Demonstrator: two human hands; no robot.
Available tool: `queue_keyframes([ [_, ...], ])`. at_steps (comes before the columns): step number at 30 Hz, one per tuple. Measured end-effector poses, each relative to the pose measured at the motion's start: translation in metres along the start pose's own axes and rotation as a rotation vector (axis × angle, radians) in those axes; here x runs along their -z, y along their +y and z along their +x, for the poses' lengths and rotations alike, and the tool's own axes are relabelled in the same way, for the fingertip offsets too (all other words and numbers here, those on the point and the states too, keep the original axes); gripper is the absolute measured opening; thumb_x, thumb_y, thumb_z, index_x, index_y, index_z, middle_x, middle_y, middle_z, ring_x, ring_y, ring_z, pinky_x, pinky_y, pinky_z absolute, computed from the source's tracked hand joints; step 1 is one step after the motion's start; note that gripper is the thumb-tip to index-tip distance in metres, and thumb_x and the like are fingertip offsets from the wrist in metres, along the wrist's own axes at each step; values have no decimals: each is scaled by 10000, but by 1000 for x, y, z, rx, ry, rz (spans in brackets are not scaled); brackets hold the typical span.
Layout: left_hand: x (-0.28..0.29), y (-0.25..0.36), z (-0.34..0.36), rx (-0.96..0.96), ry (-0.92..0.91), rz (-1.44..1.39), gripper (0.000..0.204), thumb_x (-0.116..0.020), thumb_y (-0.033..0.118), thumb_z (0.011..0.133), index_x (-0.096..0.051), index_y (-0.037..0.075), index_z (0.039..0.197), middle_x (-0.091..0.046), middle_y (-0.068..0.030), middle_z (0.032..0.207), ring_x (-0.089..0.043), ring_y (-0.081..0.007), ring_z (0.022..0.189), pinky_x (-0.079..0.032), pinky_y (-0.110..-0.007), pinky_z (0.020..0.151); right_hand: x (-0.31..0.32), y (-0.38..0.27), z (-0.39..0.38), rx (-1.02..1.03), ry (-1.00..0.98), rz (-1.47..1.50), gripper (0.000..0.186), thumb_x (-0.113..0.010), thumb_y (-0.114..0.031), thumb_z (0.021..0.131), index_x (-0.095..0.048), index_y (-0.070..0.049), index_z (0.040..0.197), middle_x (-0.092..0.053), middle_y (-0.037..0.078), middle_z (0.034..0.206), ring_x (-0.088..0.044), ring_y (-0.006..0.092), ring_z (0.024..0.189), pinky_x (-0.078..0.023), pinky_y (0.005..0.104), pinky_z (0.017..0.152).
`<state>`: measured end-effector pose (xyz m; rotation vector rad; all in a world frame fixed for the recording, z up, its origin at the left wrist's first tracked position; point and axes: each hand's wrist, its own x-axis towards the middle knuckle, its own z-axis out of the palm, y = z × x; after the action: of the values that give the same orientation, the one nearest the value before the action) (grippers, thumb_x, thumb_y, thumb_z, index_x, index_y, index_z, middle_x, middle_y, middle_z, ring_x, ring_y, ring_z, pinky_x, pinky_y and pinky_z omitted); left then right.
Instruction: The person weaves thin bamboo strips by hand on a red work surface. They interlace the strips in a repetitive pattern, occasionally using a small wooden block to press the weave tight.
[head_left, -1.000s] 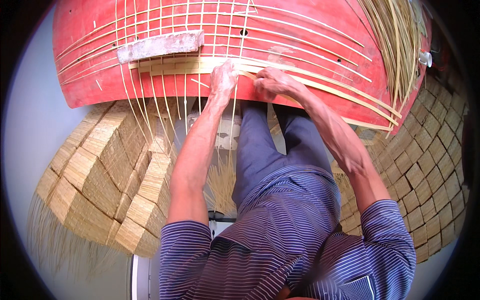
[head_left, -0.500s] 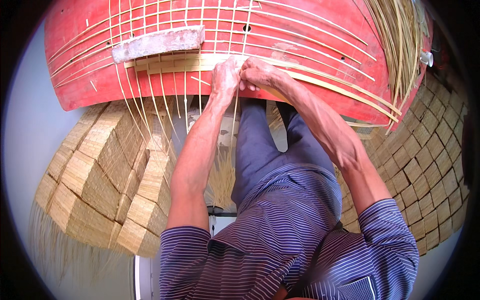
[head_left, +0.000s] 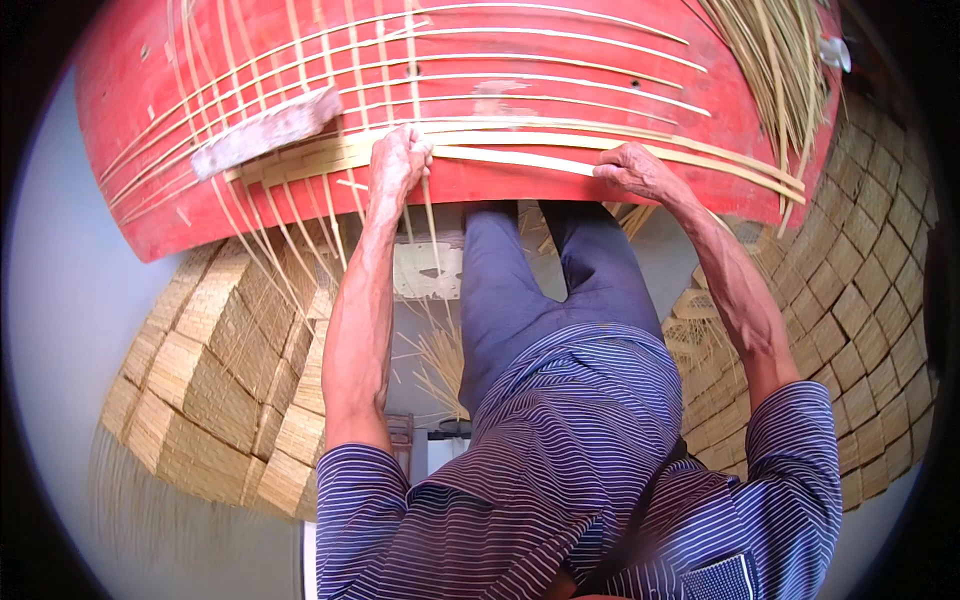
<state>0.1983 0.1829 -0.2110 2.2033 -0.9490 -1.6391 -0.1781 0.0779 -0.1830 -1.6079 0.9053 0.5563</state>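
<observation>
A red board (head_left: 560, 190) lies in front of me with thin bamboo strips (head_left: 520, 75) woven across it in a loose grid. My left hand (head_left: 398, 160) is closed on the strips at the near edge of the weave, fingers curled over them. My right hand (head_left: 635, 170) presses down on a flat pale strip (head_left: 510, 158) that runs crosswise between both hands. A grey stone block (head_left: 265, 130) rests on the strips at the left as a weight.
Stacks of finished woven mats (head_left: 220, 370) lie on the floor at my left, and more woven matting (head_left: 850, 290) spreads at my right. A bundle of loose strips (head_left: 770, 60) hangs over the board's far right corner. My legs in blue trousers (head_left: 530, 280) reach under the board.
My right hand has slid to the right along the flat strip, away from my left hand. The left hand stays at the same spot on the weave.
</observation>
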Motion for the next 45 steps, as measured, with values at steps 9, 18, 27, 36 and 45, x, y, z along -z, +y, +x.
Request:
queue_keyframes([
  [9, -129, 53, -1, -483, 25, 259, 158, -699, 150, 825, -626, 14, 854, -605, -175, 688, -612, -304, 652, -479, -407, 655, -31, 11, 8, -58, 426, -315, 287, -609, -262, 875, -669, -7, 758, -657, 238, 704, -680, 406, 715, -537, 519, 653],
  [18, -141, 53, 1, -403, 40, 293, 166, -690, 163, 834, -611, 17, 820, -612, -140, 651, -612, -281, 622, -478, -401, 622, -32, 20, 16, -75, 456, -269, 268, -612, -249, 851, -699, -7, 778, -676, 243, 752, -695, 415, 742, -551, 522, 647],
  [27, -146, 51, 3, -411, 114, 284, 137, -673, 122, 822, -592, 12, 807, -610, -151, 658, -610, -286, 624, -479, -399, 628, -21, 21, 28, -67, 288, -234, 253, -560, -190, 834, -689, 27, 810, -688, 260, 808, -701, 407, 800, -564, 529, 679],
  [36, -149, 56, 0, -356, 131, 265, 115, -677, 89, 815, -585, 20, 811, -613, -173, 688, -618, -348, 664, -476, -432, 638, -11, -25, 66, -177, -194, 450, 237, -465, -35, 820, -688, 44, 830, -735, 132, 731, -688, 210, 533, -553, 353, 434],
  [45, -150, 52, 0, -379, 159, 306, 132, -695, 106, 800, -597, 54, 871, -652, -171, 732, -657, -392, 750, -501, -489, 664, -33, -35, 81, -192, -139, 648, 207, -540, -72, 836, -691, 16, 724, -693, 90, 630, -574, 143, 428, -449, 292, 378],
])
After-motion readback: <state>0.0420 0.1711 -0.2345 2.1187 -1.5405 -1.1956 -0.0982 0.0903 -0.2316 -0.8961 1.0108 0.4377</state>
